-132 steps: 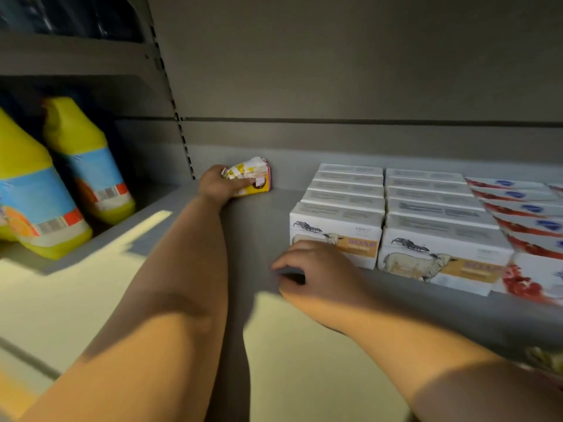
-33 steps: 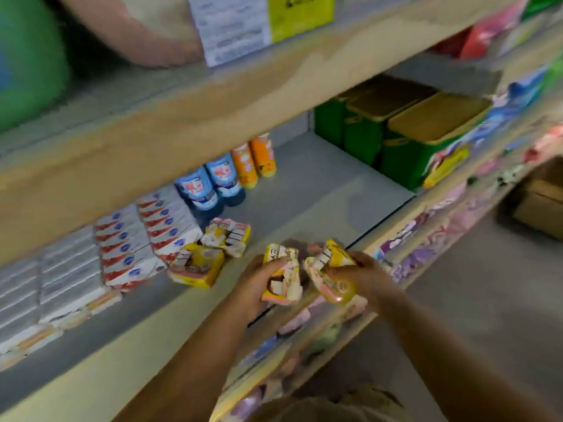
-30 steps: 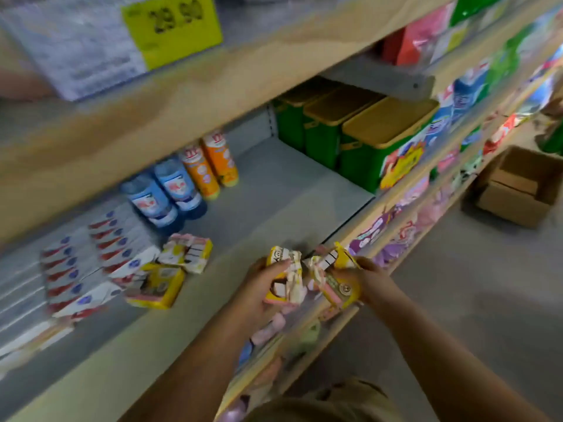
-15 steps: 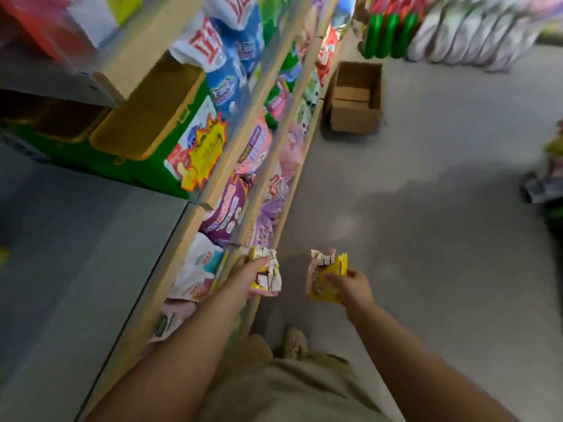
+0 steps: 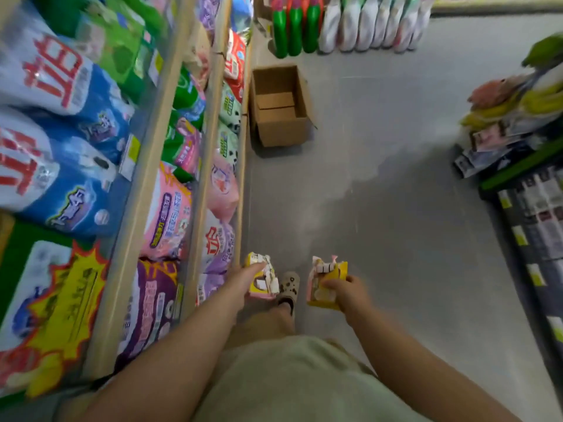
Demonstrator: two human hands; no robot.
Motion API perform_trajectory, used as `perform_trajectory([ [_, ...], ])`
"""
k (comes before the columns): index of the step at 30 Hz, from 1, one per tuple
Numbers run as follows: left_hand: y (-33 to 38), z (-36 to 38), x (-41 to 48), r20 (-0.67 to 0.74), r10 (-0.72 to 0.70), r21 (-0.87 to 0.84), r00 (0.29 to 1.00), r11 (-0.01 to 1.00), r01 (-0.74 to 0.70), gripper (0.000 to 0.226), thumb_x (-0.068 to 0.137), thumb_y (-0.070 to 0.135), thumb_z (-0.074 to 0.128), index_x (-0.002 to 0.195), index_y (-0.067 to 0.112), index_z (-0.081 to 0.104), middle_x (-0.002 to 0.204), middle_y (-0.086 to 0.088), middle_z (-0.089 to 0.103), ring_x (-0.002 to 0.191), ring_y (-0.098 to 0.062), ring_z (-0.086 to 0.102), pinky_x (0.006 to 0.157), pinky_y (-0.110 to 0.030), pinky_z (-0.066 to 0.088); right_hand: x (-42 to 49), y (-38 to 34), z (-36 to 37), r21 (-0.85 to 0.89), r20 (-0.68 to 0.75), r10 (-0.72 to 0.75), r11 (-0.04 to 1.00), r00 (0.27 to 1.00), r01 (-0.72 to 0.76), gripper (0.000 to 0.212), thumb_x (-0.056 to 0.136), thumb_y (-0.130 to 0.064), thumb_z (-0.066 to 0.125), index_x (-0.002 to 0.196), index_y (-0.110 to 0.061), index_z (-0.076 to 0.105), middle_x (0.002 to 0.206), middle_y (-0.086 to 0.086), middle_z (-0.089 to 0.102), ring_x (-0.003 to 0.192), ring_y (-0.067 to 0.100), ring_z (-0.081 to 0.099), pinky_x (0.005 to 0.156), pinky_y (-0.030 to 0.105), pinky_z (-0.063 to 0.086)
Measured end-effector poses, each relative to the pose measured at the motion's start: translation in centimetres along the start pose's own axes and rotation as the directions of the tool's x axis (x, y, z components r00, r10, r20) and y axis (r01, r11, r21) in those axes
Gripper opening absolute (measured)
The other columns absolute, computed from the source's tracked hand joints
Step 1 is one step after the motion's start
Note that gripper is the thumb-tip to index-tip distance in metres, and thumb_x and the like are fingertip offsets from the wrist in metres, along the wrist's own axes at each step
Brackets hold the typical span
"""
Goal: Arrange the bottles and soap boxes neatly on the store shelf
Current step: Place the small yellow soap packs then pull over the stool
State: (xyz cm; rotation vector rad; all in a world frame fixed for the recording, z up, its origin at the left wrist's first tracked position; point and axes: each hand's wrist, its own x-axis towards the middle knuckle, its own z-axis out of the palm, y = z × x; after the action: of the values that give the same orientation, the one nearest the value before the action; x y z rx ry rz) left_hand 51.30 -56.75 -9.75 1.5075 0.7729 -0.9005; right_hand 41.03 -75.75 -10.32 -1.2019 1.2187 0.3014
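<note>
My left hand (image 5: 243, 280) grips a yellow, white and pink soap box (image 5: 264, 277) low in front of me, above the aisle floor. My right hand (image 5: 345, 292) grips a second yellow soap box (image 5: 325, 280) a little to the right of it. Both boxes hang apart from each other and away from the wooden store shelf (image 5: 134, 226) on my left. The shelf level with the white soap boxes and bottles is out of view.
Detergent bags (image 5: 61, 166) fill the left shelves. An open cardboard box (image 5: 278, 106) stands on the grey floor (image 5: 396, 208) by the shelf end. Green and white bottles (image 5: 335, 22) line the far floor. A second rack (image 5: 530, 190) stands at the right. My shoe (image 5: 288, 289) shows below the boxes.
My view has swung from the shelf down and along the aisle. Both hands, each holding its soap box, have come away from the shelf and moved apart.
</note>
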Motion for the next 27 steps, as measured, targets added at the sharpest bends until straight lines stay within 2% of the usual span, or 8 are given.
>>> perform_trajectory([
  [6, 13.8, 5.7, 6.5, 0.068, 0.033, 0.053, 0.997, 0.998, -0.036, 0.037, 0.088, 0.015, 0.064, 0.119, -0.004, 0.057, 0.111, -0.026, 0.064, 0.097, -0.040, 0.064, 0.087, -0.060, 0.050, 6.7, -12.5, 0.3, 0.027, -0.072, -0.041, 0.999, 0.997, 0.043, 0.027, 0.075, 0.000, 0.067, 0.101, -0.002, 0.059, 0.101, 0.020, 0.062, 0.091, 0.034, 0.061, 0.077, 0.040, 0.052],
  [9, 18.8, 8.6, 8.9, 0.094, 0.009, 0.044, 0.996, 0.999, -0.014, 0.036, 0.089, 0.014, 0.064, 0.119, -0.003, 0.056, 0.111, -0.025, 0.063, 0.094, -0.040, 0.064, 0.074, -0.061, 0.053, 9.7, -17.7, -0.1, 0.022, -0.078, -0.031, 0.999, 0.996, 0.033, 0.035, 0.077, 0.002, 0.065, 0.110, 0.000, 0.056, 0.108, 0.021, 0.061, 0.097, 0.037, 0.061, 0.085, 0.047, 0.052],
  [13, 22.6, 11.7, 12.7, 0.059, -0.098, 0.031, 0.993, 0.995, 0.096, 0.040, 0.087, 0.015, 0.066, 0.121, -0.004, 0.055, 0.113, -0.026, 0.064, 0.096, -0.039, 0.065, 0.078, -0.060, 0.053, 15.3, -23.7, -1.0, -0.033, -0.048, 0.059, 0.998, 0.997, -0.061, 0.042, 0.080, 0.004, 0.062, 0.120, 0.001, 0.051, 0.117, 0.024, 0.058, 0.105, 0.039, 0.058, 0.092, 0.053, 0.048],
  [17, 27.4, 15.5, 17.8, 0.065, -0.138, -0.080, 0.988, 0.986, 0.143, 0.040, 0.092, 0.011, 0.059, 0.127, -0.004, 0.048, 0.097, -0.023, 0.061, 0.074, -0.034, 0.062, 0.043, -0.052, 0.053, 21.8, -30.7, -1.6, -0.052, -0.041, 0.055, 0.997, 0.998, -0.057, 0.043, 0.079, 0.005, 0.063, 0.120, 0.001, 0.050, 0.116, 0.025, 0.059, 0.103, 0.039, 0.059, 0.090, 0.053, 0.049],
  [18, 29.2, 16.7, 19.0, 0.053, -0.140, -0.126, 0.989, 0.981, 0.146, 0.039, 0.092, 0.012, 0.059, 0.128, -0.002, 0.048, 0.096, -0.022, 0.061, 0.073, -0.033, 0.062, 0.040, -0.050, 0.052, 23.4, -33.2, -1.8, -0.065, -0.032, 0.049, 0.997, 0.998, -0.051, 0.043, 0.079, 0.005, 0.063, 0.120, 0.001, 0.051, 0.115, 0.025, 0.059, 0.103, 0.038, 0.059, 0.090, 0.052, 0.049],
  [21, 34.8, 19.7, 21.5, 0.001, -0.122, -0.220, 0.992, 0.968, 0.120, 0.045, 0.091, 0.015, 0.061, 0.132, 0.004, 0.046, 0.114, -0.021, 0.059, 0.083, -0.036, 0.063, 0.045, -0.051, 0.054, 27.4, -40.9, -2.3, -0.152, 0.003, 0.033, 0.988, 0.999, -0.032, 0.044, 0.078, 0.004, 0.064, 0.119, -0.002, 0.051, 0.114, 0.021, 0.060, 0.102, 0.038, 0.060, 0.090, 0.050, 0.050],
  [25, 41.6, 22.5, 24.7, -0.025, -0.100, -0.160, 0.995, 0.983, 0.095, 0.052, 0.086, 0.022, 0.068, 0.131, 0.005, 0.048, 0.120, -0.024, 0.060, 0.100, -0.040, 0.063, 0.073, -0.059, 0.054, 32.2, -50.7, -1.7, -0.242, 0.060, 0.036, 0.970, 0.998, -0.021, 0.043, 0.078, 0.007, 0.062, 0.118, -0.002, 0.052, 0.115, 0.022, 0.060, 0.103, 0.039, 0.059, 0.091, 0.050, 0.049],
  [27, 44.2, 23.3, 26.3, -0.045, -0.130, -0.180, 0.990, 0.976, 0.120, 0.051, 0.087, 0.025, 0.067, 0.130, 0.005, 0.050, 0.118, -0.023, 0.062, 0.101, -0.039, 0.063, 0.086, -0.057, 0.052, 34.3, -54.3, -0.8, -0.284, 0.038, 0.034, 0.959, 0.999, -0.022, 0.042, 0.078, 0.007, 0.063, 0.119, -0.001, 0.052, 0.115, 0.021, 0.059, 0.105, 0.039, 0.058, 0.092, 0.049, 0.049],
])
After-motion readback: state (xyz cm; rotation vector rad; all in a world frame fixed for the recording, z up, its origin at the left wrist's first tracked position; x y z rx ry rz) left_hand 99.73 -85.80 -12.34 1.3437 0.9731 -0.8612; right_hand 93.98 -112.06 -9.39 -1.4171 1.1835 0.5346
